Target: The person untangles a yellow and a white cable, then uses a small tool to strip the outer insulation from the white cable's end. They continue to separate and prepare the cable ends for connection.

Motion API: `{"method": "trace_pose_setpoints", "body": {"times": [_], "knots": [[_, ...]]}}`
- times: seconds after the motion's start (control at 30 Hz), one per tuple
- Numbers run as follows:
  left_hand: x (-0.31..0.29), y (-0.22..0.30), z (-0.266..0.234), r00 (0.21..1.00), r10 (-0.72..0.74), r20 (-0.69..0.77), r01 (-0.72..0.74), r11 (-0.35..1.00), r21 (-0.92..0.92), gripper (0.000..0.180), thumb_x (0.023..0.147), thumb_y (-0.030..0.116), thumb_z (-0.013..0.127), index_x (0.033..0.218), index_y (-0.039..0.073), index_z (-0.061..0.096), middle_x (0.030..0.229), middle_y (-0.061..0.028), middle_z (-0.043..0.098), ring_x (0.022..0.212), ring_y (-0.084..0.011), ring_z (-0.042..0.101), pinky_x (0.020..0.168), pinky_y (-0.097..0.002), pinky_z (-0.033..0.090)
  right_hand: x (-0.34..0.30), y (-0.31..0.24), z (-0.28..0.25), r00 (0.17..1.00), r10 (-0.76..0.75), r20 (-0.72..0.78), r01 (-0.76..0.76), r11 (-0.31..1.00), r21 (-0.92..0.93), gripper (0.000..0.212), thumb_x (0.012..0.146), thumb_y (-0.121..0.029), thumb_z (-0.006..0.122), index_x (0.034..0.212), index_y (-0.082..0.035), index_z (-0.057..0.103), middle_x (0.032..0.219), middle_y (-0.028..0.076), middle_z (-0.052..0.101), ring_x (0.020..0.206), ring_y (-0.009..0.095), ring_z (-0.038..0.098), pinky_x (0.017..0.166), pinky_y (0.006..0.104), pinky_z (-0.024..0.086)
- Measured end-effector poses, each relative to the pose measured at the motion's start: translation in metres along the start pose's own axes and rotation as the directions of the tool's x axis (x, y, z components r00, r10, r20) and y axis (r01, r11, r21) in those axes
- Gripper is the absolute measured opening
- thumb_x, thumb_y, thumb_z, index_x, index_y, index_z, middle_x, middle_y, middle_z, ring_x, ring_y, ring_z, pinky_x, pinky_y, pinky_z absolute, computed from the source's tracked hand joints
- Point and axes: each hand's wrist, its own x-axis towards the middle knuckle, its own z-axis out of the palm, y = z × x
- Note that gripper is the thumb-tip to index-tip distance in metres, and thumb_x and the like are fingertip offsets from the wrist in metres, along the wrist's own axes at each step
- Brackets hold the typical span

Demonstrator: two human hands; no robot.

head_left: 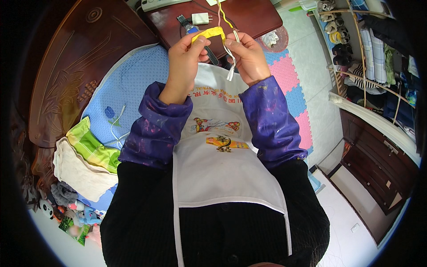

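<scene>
1. From the head view, the yellow strip (211,32) is in the air just above the near edge of the dark desk (262,17), spanning the gap between the two hands.
2. Its long axis runs mostly left to right, rising slightly from the left; its right end bends downward beside the right thumb.
3. The left hand (183,60) has its fingers clamped on the strip's left end, with thumb on the near side.
4. The right hand (251,58) has its thumb and forefinger together on the pale cords (231,72), whose loose ends hang below; whether they also pinch the strip's bent end, I cannot tell.
5. The relation that counts, I judge, is at that bend: the strip's right end lies just left of the right fingertips, close against the cords, so the right hand is nearer.
</scene>
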Motion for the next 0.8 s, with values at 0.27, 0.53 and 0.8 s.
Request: {"method": "trace_pose_setpoints", "body": {"times": [0.27, 0.53, 0.8], "knots": [[0.007, 0.017, 0.009, 0.988, 0.037, 0.147, -0.002, 0.974, -0.228, 0.026, 0.089, 0.017, 0.050, 0.108, 0.000, 0.056, 0.105, -0.0097, 0.058, 0.095, -0.0149, 0.055, 0.084, -0.0287, 0.045, 0.002, -0.001, 0.007, 0.995, -0.101, -0.012, 0.098, 0.983, -0.157, 0.019, 0.077, -0.002, 0.065, 0.078, -0.011, 0.049, 0.080, -0.001, 0.060, 0.062, 0.002, 0.050, 0.047, 0.0164, 0.033], [0.036, 0.009, 0.000, 0.955, -0.107, 0.277, 0.207, 0.910, -0.360, 0.030, 0.091, 0.008, 0.040, 0.119, 0.000, 0.045, 0.119, -0.0158, 0.053, 0.101, -0.0225, 0.054, 0.090, -0.0358, 0.043, 0.012, 0.001, -0.004, 0.997, -0.059, 0.049, 0.063, 0.995, -0.078, 0.019, 0.074, 0.002, 0.067, 0.081, -0.004, 0.051, 0.078, 0.007, 0.062, 0.062, 0.009, 0.057, 0.055, 0.0216, 0.046], [0.067, -0.001, -0.030, 0.776, -0.095, 0.624, 0.371, 0.869, -0.328, 0.032, 0.089, 0.008, 0.045, 0.121, 0.001, 0.046, 0.114, -0.0107, 0.056, 0.095, -0.0177, 0.056, 0.083, -0.0308, 0.045, 0.014, -0.005, -0.004, 0.992, -0.015, 0.127, 0.027, 0.995, -0.100, 0.018, 0.074, 0.002, 0.066, 0.080, -0.005, 0.051, 0.076, 0.007, 0.062, 0.061, 0.009, 0.057, 0.051, 0.0212, 0.044]]}}
